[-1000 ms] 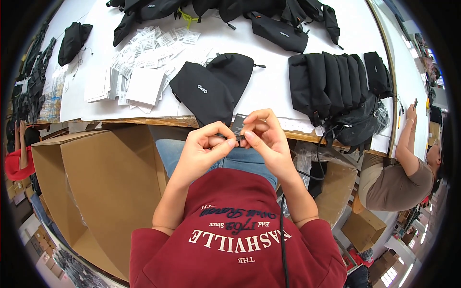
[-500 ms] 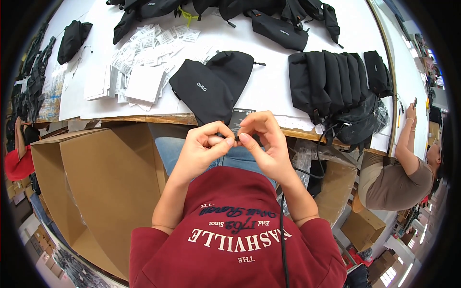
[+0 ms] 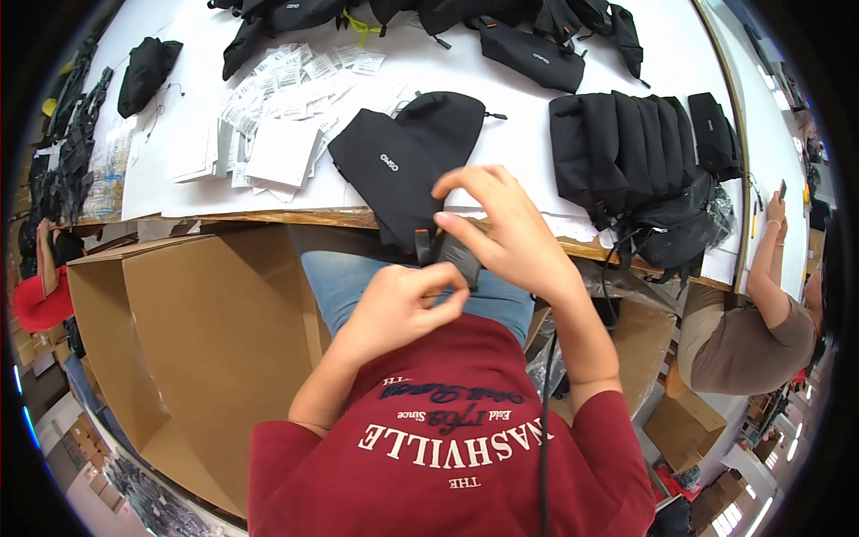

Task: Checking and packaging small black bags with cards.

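- At the table's near edge, the black pouch lies partly overhanging.
- Right hand: thumb and fingers spread near it.
- Left hand: fingertips curled close; cannot tell whether pinching.
- Between the hands: dark grey tag.

We read this as a workshop: black pouches crowd our long white table alongside heaped paper tags, a large open cardboard box stands below, co-workers sit nearby, and the blurred rim probably shows more cartons.
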`<act>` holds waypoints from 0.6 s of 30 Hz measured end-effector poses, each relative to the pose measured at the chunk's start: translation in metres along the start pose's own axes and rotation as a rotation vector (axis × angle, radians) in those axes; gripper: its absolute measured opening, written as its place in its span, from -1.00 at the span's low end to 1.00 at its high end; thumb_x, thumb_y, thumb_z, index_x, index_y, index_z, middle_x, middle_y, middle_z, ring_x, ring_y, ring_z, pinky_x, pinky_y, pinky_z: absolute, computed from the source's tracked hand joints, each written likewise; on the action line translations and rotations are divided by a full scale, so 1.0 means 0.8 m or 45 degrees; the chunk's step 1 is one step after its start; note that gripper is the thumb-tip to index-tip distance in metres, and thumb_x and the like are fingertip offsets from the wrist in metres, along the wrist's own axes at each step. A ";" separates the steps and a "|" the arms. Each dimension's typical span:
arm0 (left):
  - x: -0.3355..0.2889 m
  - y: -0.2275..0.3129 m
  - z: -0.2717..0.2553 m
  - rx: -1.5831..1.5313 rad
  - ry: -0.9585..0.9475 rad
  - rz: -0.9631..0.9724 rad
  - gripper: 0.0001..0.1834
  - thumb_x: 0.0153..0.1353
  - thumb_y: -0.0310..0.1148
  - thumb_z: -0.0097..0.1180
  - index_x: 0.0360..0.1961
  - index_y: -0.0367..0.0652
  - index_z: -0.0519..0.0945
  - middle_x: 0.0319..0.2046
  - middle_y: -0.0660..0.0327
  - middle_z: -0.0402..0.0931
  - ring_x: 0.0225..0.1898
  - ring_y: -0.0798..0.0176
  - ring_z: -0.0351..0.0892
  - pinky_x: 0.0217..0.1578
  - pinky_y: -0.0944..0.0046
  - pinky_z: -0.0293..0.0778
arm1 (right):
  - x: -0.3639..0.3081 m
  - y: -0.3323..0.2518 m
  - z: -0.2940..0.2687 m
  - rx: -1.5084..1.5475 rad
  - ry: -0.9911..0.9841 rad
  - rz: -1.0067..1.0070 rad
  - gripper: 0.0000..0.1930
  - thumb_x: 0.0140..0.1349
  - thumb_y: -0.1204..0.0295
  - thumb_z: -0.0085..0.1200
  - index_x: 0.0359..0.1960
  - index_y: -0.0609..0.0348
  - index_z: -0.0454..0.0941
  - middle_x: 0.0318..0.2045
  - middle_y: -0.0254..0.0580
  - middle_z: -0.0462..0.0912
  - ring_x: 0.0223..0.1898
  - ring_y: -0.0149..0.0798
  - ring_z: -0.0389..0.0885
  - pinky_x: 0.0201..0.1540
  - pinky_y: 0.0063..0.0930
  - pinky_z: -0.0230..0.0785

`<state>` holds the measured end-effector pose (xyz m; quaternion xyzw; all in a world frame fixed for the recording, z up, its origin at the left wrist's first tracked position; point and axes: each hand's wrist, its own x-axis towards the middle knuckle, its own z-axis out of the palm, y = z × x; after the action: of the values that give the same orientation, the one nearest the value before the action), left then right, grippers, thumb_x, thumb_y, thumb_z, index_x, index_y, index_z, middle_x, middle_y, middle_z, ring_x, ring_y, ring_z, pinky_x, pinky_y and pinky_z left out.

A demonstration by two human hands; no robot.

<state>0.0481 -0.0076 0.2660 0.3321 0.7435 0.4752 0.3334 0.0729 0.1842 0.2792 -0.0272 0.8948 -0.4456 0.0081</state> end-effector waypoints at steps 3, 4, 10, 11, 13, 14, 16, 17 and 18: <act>-0.001 0.008 0.014 0.121 -0.099 0.107 -0.90 0.08 -0.35 0.17 -0.41 -0.12 0.57 -0.60 0.11 0.54 -0.57 0.05 0.57 -0.50 0.14 0.47 | 0.021 0.007 0.045 -0.453 0.076 -0.224 -0.53 0.11 0.17 0.22 0.00 0.12 0.46 0.10 -0.03 0.41 0.20 0.06 0.26 0.20 -0.08 0.16; -0.003 0.002 0.023 0.115 -0.105 0.173 -0.90 0.08 -0.35 0.17 -0.41 -0.12 0.56 -0.60 0.10 0.54 -0.56 0.05 0.57 -0.48 0.14 0.47 | 0.023 0.011 0.064 -0.535 0.053 -0.196 -0.39 0.05 0.07 0.25 0.11 0.07 0.43 0.24 0.05 0.23 0.27 0.18 0.15 0.26 0.00 0.07; -0.007 0.003 0.033 0.289 -0.057 0.366 -0.92 0.08 -0.38 0.17 -0.45 -0.12 0.54 -0.64 0.17 0.46 -0.54 0.12 0.49 -0.45 0.14 0.43 | 0.030 0.025 0.084 -0.649 0.025 -0.095 -0.14 -0.08 0.14 0.36 0.28 0.12 0.24 0.29 0.17 0.15 0.26 0.18 0.19 0.29 -0.04 0.08; -0.008 0.002 0.031 0.260 -0.067 0.341 -0.91 0.08 -0.38 0.18 -0.44 -0.13 0.55 -0.63 0.18 0.46 -0.53 0.14 0.48 -0.44 0.16 0.43 | 0.028 0.025 0.087 -0.645 0.028 -0.088 -0.14 -0.08 0.14 0.36 0.28 0.12 0.24 0.29 0.17 0.15 0.26 0.18 0.19 0.29 -0.04 0.08; -0.009 0.002 0.029 0.228 -0.088 0.316 -0.91 0.08 -0.38 0.19 -0.44 -0.13 0.55 -0.63 0.20 0.45 -0.51 0.15 0.47 -0.42 0.17 0.44 | 0.024 0.027 0.092 -0.729 0.042 -0.112 -0.09 -0.14 0.17 0.38 0.28 0.22 0.22 0.29 0.16 0.16 0.25 0.14 0.21 0.27 -0.05 0.11; -0.009 0.003 0.028 0.232 -0.101 0.318 -0.90 0.08 -0.38 0.19 -0.44 -0.15 0.55 -0.61 0.20 0.46 -0.50 0.15 0.48 -0.41 0.17 0.44 | 0.024 0.026 0.092 -0.754 0.025 -0.121 -0.06 -0.15 0.18 0.39 0.28 0.30 0.20 0.27 0.18 0.18 0.24 0.13 0.23 0.24 -0.08 0.18; -0.009 0.004 0.028 0.233 -0.118 0.323 -0.89 0.09 -0.38 0.20 -0.43 -0.16 0.55 -0.58 0.20 0.47 -0.49 0.15 0.48 -0.39 0.18 0.44 | 0.025 0.028 0.088 -0.634 0.032 -0.102 -0.07 -0.15 0.19 0.37 0.29 0.27 0.20 0.27 0.14 0.19 0.23 0.12 0.23 0.23 -0.11 0.21; -0.011 0.004 0.028 0.186 -0.122 0.314 -0.89 0.10 -0.38 0.20 -0.40 -0.17 0.56 -0.50 0.19 0.49 -0.44 0.16 0.50 -0.37 0.19 0.45 | 0.027 0.028 0.086 -0.510 0.035 -0.094 -0.07 -0.14 0.19 0.36 0.30 0.25 0.19 0.27 0.11 0.20 0.23 0.11 0.24 0.22 -0.14 0.24; -0.012 0.004 0.026 0.139 -0.126 0.306 -0.88 0.11 -0.38 0.21 -0.37 -0.18 0.57 -0.43 0.17 0.51 -0.39 0.16 0.52 -0.35 0.20 0.45 | 0.027 0.026 0.081 -0.509 0.035 -0.097 -0.07 -0.14 0.19 0.36 0.30 0.25 0.19 0.27 0.11 0.20 0.23 0.11 0.24 0.22 -0.14 0.24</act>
<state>0.0712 -0.0041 0.2639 0.4593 0.7058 0.4536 0.2918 0.0531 0.1436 0.2239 -0.0561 0.9638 -0.2595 -0.0266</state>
